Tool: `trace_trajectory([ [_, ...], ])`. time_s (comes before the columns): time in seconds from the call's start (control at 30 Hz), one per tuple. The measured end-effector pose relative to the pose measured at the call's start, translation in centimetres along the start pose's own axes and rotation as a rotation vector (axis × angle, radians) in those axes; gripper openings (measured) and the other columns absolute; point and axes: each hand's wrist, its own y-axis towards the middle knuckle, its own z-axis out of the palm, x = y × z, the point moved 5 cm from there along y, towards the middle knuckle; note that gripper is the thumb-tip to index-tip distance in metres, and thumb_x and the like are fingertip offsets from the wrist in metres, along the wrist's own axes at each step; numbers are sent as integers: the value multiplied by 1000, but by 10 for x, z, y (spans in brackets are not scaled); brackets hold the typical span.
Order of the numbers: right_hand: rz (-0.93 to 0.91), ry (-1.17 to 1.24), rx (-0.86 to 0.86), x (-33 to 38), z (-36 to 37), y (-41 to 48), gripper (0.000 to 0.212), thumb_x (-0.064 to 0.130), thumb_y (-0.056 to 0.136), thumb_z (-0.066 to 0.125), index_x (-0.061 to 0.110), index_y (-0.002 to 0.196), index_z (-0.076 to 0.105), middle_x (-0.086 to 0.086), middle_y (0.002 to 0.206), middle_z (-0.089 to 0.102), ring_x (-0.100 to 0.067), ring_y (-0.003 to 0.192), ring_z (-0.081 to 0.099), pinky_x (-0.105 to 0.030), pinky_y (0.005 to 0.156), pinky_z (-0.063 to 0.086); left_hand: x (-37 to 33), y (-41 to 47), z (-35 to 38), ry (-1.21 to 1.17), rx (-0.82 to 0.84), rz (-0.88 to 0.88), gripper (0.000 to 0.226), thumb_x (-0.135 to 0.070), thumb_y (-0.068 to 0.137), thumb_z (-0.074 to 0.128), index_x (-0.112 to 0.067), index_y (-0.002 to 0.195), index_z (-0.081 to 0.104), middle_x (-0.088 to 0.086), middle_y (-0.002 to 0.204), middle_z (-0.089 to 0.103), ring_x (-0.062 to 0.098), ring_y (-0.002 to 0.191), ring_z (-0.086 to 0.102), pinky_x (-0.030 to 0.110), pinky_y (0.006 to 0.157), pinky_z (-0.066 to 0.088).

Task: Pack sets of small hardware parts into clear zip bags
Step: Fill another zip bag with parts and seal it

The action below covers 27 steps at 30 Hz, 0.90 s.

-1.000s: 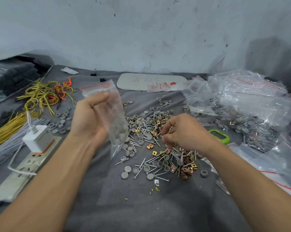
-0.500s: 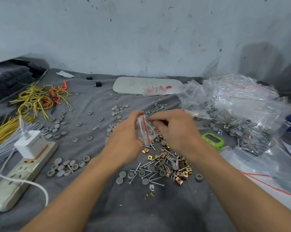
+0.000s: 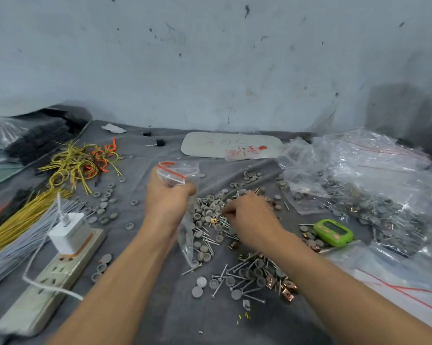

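L hand [image 3: 167,205]: zip bag [image 3: 178,174] is gripped just below its red seal, mouth up, at left edge of the parts pile [image 3: 206,211]; bag's tail is hung down beside the pile. R hand [image 3: 251,216]: fingers are curled down onto pile centre; pinch can't be confirmed, too blurred. Right of pile are seen green device [image 3: 333,232] & packed bags [image 3: 359,192]; power strip [image 3: 48,277] well left.

The right grip [image 3: 249,217] is motion-blurred, its fingertips tucked under among the loose screws [image 3: 210,237] so any pinch cannot be told, the left grip [image 3: 167,202] covers the middle of the zip bag [image 3: 178,173], and red writing on the white card [image 3: 224,145] is too small to read.
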Motion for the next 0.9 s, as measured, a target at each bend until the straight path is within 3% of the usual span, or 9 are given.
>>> trace_trajectory([
  [0.17,-30,-202,40,26,29,30,18,18,94,65,26,103,79,-4,110,75,-27,114,63,-42,100,53,-2,3,-1,-43,-20,46,45,12,76,68,-19,109,64,-3,94,75,10,87,69,23,75,50],
  [0.4,-116,-286,22,40,40,26,19,23,98,58,23,109,73,-4,119,68,-28,118,58,-45,104,41,-7,0,-4,-52,-19,69,44,13,76,66,-24,99,62,-9,86,72,-5,70,65,11,64,49],
  [0.57,116,234,-64,4,22,4,11,21,96,65,27,90,73,7,88,74,-18,86,69,-31,78,53,-9,-5,-7,-23,17,93,46,10,75,67,-30,97,60,-17,77,71,-4,75,65,16,69,49],
  [0.7,219,730,37,-20,-1,-22,18,6,93,70,22,92,76,4,74,78,-10,62,70,-17,54,50,-8,-8,-2,173,88,149,55,-16,64,68,-39,113,56,-17,91,70,-12,79,63,21,73,49],
  [0.8,215,961,-47,-25,-32,-34,15,2,86,77,16,83,79,-7,76,78,-19,63,69,-25,55,52,-4,-17,8,325,157,188,69,-24,72,78,-42,132,49,-20,107,67,-15,84,62,13,67,47],
  [0.9,126,1007,-151,-18,-60,-36,15,6,80,84,21,79,81,-7,73,77,-17,61,69,-24,60,57,5,-30,23,404,249,186,73,-23,80,85,-49,135,45,-17,110,68,-8,79,67,12,54,49],
])
